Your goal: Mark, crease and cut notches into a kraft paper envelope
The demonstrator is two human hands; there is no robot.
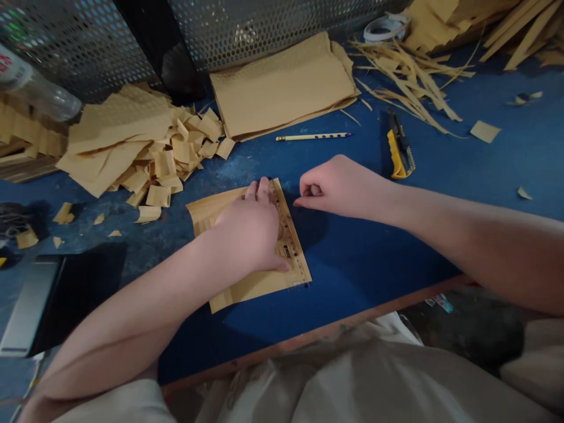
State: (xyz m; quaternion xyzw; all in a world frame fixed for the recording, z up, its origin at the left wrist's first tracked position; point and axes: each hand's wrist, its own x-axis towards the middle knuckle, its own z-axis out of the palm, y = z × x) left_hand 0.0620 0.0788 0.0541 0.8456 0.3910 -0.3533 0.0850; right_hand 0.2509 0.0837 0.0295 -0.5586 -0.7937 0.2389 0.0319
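Observation:
My left hand lies with fingers spread over a sheet of brown paper, pressing it to the blue table. Under those fingers a clear ruler runs along the paper's right side. The hand hides part of both. To the right, apart from the paper, my right hand is closed, thumb and forefinger drawn together; anything in them is hidden. Beyond it lies a yellow and black utility knife. A pale pencil with purple spots rests behind the hands.
Small cut paper pieces are heaped at the back left. A brown paper stack leans near the mesh panel. Thin paper strips lie at the back right beside a roll of tape. A silver and black device sits left.

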